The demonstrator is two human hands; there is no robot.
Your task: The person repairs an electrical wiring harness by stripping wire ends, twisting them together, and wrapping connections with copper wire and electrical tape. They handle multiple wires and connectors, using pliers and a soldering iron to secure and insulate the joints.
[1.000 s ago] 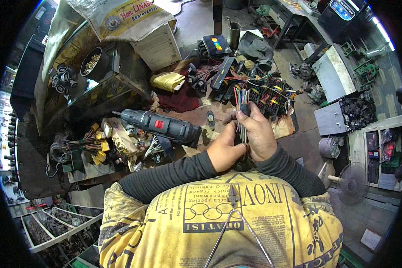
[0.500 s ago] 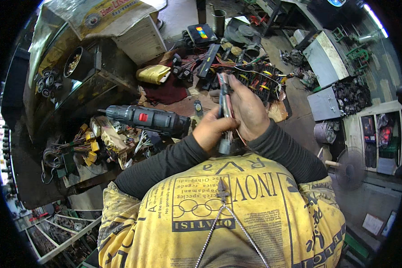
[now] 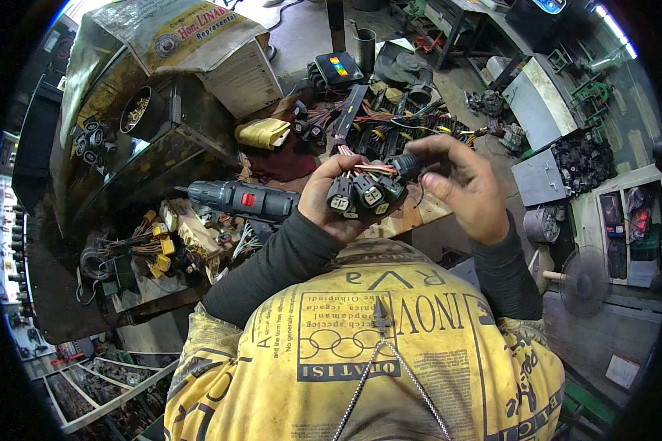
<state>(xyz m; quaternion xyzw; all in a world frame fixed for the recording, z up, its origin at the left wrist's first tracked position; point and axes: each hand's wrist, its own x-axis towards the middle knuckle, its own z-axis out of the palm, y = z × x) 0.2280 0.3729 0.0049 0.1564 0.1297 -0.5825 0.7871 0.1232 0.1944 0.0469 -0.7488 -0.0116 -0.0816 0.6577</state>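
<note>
My left hand [image 3: 329,197] cups a bundle of wire connectors [image 3: 371,197], dark plugs with pale square faces and short pink, white and orange wires. One dark ribbed plug [image 3: 404,166] sticks out at the bundle's right end. Beside that plug is my right hand [image 3: 467,192], thumb and forefinger apart and curved around its end; whether they touch it I cannot tell. To the left of my left forearm lies a black cordless drill [image 3: 235,200] with a red switch.
Yellow connectors with wires [image 3: 158,246] lie at the left. Beyond my hands are a yellow cloth [image 3: 262,134], a dark red cloth [image 3: 287,163] and a heap of wired connectors [image 3: 397,132]. A bowl of small parts [image 3: 137,110] stands far left. A fan [image 3: 585,283] is at the right.
The bundle was upright between both hands; now its plugs fan out in my left hand. My right hand has come away to the right, its fingers parted.
</note>
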